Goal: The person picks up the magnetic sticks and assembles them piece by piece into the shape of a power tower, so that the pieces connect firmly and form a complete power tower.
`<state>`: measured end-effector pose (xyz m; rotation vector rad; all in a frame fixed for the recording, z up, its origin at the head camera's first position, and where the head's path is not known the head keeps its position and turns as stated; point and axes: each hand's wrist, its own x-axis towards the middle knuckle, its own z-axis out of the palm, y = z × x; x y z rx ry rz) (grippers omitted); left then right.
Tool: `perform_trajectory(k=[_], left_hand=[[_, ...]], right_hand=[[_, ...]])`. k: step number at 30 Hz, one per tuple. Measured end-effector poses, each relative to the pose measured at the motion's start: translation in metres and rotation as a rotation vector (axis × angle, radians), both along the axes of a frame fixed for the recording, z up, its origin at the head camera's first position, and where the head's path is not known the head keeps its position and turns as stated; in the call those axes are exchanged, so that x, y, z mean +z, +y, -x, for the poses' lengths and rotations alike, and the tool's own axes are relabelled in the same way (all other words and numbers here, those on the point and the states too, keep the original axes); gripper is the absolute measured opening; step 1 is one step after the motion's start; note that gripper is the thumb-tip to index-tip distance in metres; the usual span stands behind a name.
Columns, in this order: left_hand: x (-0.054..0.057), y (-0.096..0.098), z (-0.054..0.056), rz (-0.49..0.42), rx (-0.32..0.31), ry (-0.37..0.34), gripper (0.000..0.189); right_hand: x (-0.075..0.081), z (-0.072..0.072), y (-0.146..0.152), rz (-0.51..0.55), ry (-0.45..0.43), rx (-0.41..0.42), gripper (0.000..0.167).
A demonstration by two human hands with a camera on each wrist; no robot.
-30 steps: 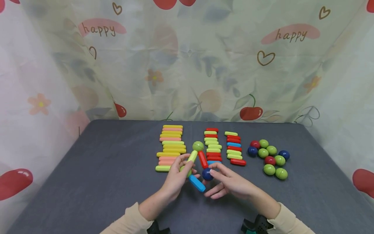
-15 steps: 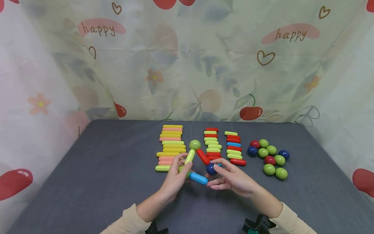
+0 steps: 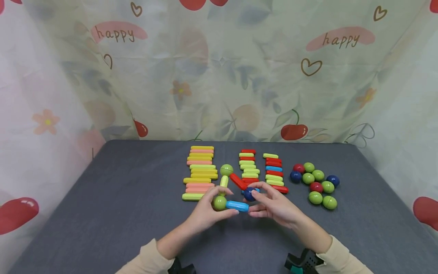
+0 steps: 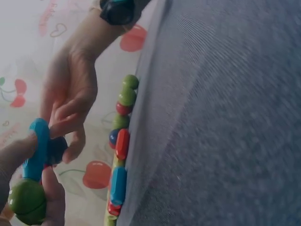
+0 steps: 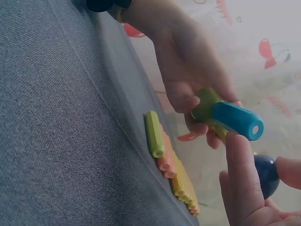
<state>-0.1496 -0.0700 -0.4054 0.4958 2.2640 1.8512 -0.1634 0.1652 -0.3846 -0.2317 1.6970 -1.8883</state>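
Note:
Both hands hold a joined ball-and-stick construction of magnetic toy pieces. My left hand point(image 3: 207, 209) grips its lower green ball point(image 3: 219, 203), the thumb lying along the blue stick point(image 3: 237, 206) that sticks out rightward. A light-green stick point(image 3: 224, 182) runs from this ball up to another green ball point(image 3: 226, 170). From there a red stick point(image 3: 237, 181) slopes down to a dark blue ball point(image 3: 249, 194), pinched between thumb and fingers of my right hand point(image 3: 273, 205). In the right wrist view, the blue stick's free end point(image 5: 255, 129) is close to the right fingers, apart from the dark blue ball point(image 5: 266, 176).
A column of yellow, pink and light-green sticks point(image 3: 202, 172) lies left of centre. Two shorter columns, the middle sticks point(image 3: 247, 162) and the right sticks point(image 3: 273, 169), are behind the hands. Several loose balls point(image 3: 318, 176) sit at right on the grey table point(image 3: 102, 213).
The left hand has turned the lower green ball, swinging the blue stick from a downward slant to nearly level, towards the dark blue ball. The right hand has shifted slightly right with its ball.

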Motion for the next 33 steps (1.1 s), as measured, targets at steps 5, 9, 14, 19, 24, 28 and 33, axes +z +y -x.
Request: perform_trajectory(k=[5, 9, 14, 19, 24, 28, 33], left_hand=[[-0.003, -0.001, 0.001, 0.079, 0.067, 0.160, 0.025], [-0.004, -0.002, 0.002, 0.082, 0.130, 0.188, 0.021], [-0.003, -0.001, 0.002, 0.081, 0.158, 0.186, 0.021], [-0.002, 0.000, 0.001, 0.089, 0.168, 0.204, 0.025], [-0.003, -0.001, 0.001, 0.127, 0.163, 0.165, 0.047], [-0.003, -0.004, 0.003, 0.157, 0.137, 0.088, 0.063], [0.000, -0.012, 0.008, 0.074, 0.055, -0.114, 0.069]], right_hand=[[0.000, 0.000, 0.002, -0.004, 0.014, 0.017, 0.034], [0.000, 0.001, 0.003, -0.018, 0.031, 0.020, 0.031], [0.000, 0.001, 0.002, -0.053, 0.038, 0.017, 0.034], [0.000, 0.001, 0.000, -0.090, 0.047, 0.017, 0.042], [-0.003, 0.001, 0.001, -0.159, 0.099, 0.038, 0.044], [-0.004, 0.002, 0.004, -0.235, 0.178, 0.057, 0.044], [-0.003, 0.003, 0.008, -0.294, 0.243, 0.065, 0.043]])
